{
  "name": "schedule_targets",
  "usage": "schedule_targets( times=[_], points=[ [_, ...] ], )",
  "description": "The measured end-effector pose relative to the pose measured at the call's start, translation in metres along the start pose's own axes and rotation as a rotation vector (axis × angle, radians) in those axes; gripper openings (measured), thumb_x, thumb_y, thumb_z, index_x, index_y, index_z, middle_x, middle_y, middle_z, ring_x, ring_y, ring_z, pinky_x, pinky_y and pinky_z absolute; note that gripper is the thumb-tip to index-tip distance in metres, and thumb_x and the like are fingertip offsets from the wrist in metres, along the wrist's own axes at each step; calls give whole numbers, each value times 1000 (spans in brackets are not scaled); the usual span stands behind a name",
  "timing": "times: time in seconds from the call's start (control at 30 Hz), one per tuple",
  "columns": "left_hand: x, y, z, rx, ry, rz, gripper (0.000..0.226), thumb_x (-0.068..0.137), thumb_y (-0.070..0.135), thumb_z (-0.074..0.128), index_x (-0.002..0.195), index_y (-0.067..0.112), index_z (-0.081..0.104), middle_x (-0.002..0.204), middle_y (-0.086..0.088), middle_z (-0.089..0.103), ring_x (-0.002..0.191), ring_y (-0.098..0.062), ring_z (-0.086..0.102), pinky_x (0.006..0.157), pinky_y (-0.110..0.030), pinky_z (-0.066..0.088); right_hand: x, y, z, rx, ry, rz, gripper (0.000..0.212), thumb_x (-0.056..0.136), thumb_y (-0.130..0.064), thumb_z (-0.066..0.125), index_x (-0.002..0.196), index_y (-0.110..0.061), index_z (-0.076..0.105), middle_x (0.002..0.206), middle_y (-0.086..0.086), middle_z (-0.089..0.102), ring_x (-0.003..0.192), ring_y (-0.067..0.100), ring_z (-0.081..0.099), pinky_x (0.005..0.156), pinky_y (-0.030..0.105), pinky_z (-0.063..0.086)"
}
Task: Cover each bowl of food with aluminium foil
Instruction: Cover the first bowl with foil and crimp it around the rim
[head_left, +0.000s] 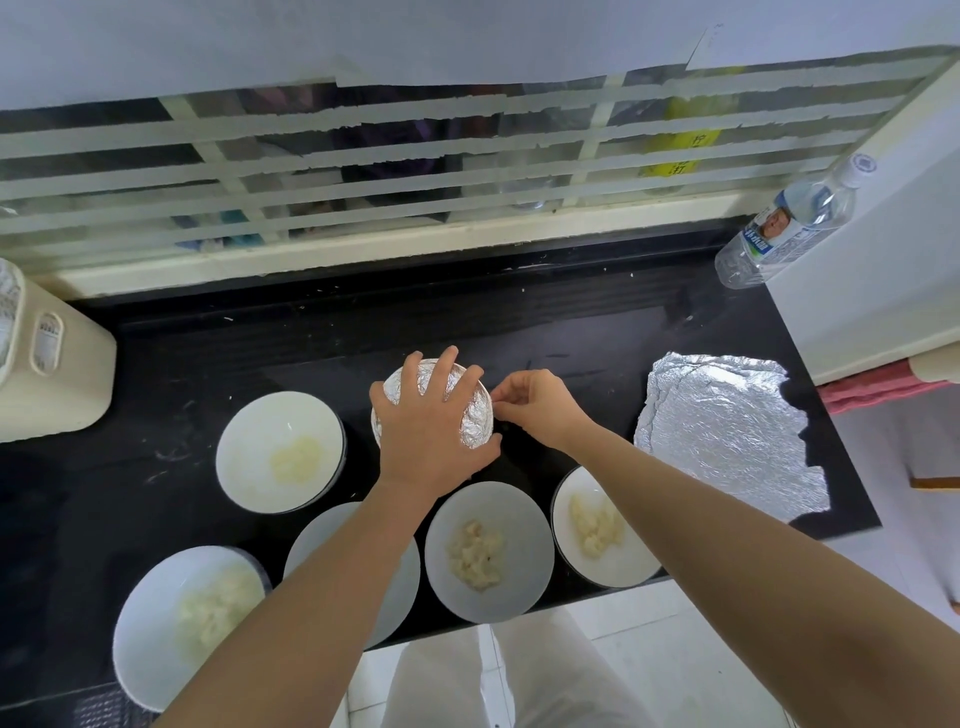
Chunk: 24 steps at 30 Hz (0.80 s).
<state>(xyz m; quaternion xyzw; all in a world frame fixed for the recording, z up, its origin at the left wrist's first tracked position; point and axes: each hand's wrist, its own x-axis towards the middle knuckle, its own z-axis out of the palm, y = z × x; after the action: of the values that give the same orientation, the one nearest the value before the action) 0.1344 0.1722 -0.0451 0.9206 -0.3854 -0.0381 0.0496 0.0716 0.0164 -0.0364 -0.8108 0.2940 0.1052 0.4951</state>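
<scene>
left grip (428, 431) spread flat atop the foil-covered bowl (475, 415), right grip (535, 405) pinching its right rim (fingertips curled), open bowls (457, 509) crowding the desk's (571, 332) near edge

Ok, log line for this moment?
left hand flat on foil-covered bowl | right hand pinching its rim | five bowls uncovered | spare foil sheets alongside

Six round white ceramic bowls are counted on the black counter (571, 322): five uncovered bowls (249, 441) (150, 634) (408, 592) (524, 525) (618, 569) and one foil-wrapped bowl (475, 415). One pile of crinkled silver foil sheets (727, 431) is seen; its sheets cannot be counted. One clear plastic water bottle (784, 223) and one cream plastic container (52, 374) are counted.
</scene>
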Motion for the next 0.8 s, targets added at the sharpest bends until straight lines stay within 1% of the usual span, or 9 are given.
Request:
schedule_targets(
  times=[0.07, 0.23, 0.3, 0.4, 0.43, 0.5, 0.57, 0.67, 0.8],
  points=[
    [0, 0, 0, 3, 3, 2, 77, 72, 74, 38, 136, 34, 49, 153, 1, 38, 138, -36, 33, 96, -63, 30, -1, -3, 3, 23, 38, 43, 2, 83, -11, 70, 83, -13, 71, 82, 3, 73, 78, 14, 68, 75, 26, 54],
    [0, 1, 0, 3, -1, -5, 78, 71, 75, 38, 137, 35, 48, 154, 1, 37, 139, -35, 32, 97, -63, 30, -10, -5, 11, 180, 148, 128, 9, 80, -6, 70, 78, -13, 75, 72, 2, 71, 68, 12, 66, 70, 25, 56],
    [0, 1, 1, 0, 2, -3, 78, 71, 75, 39, 137, 35, 48, 154, 1, 38, 139, -35, 33, 97, -63, 30, -14, -4, 12, 329, 122, 184, 11, 80, -5, 68, 83, -10, 78, 78, 6, 74, 73, 15, 68, 73, 27, 57],
    [0, 1, 2, -3, 6, 3, 78, 71, 74, 41, 137, 34, 48, 154, 0, 38, 138, -36, 34, 96, -62, 30, -24, -9, 5, 512, 7, 270, 16, 86, -17, 67, 97, -10, 76, 91, 6, 75, 89, 15, 70, 82, 27, 56],
    [0, 1, 2, -5, 12, 3, 77, 71, 74, 40, 136, 34, 49, 153, 0, 39, 138, -36, 34, 96, -62, 31, -27, -9, 4, 520, -21, 264, 18, 87, -20, 68, 100, -11, 75, 94, 6, 75, 91, 15, 70, 84, 27, 56],
    [0, 1, 2, -7, 25, 6, 78, 72, 76, 38, 136, 33, 50, 152, -1, 41, 137, -36, 36, 96, -63, 31, -34, -10, 7, 547, -38, 224, 17, 87, -14, 69, 103, -10, 74, 97, 8, 75, 89, 16, 70, 81, 28, 58],
    [0, 1, 2, -2, 22, 5, 81, 71, 79, 36, 136, 33, 50, 153, -1, 41, 137, -36, 35, 96, -63, 31, -37, -10, 17, 616, 12, 208, 19, 87, -4, 66, 105, -6, 72, 96, 11, 74, 86, 21, 71, 79, 31, 59],
    [0, 3, 0, -21, 0, -48, 85, 70, 81, 30, 139, 33, 48, 155, -1, 38, 140, -36, 33, 96, -64, 31, -32, -8, 29, 565, 97, 212, 20, 88, -4, 65, 105, -9, 74, 95, 10, 75, 88, 25, 72, 86, 41, 58],
    [3, 5, -5, -65, -84, -165, 91, 74, 86, 42, 151, 38, 27, 163, 2, 17, 148, -33, 15, 103, -65, 26, -19, -20, 19, 514, 68, 220, 19, 89, -4, 63, 105, -6, 73, 97, 15, 73, 91, 30, 71, 86, 42, 58]
  ],
)
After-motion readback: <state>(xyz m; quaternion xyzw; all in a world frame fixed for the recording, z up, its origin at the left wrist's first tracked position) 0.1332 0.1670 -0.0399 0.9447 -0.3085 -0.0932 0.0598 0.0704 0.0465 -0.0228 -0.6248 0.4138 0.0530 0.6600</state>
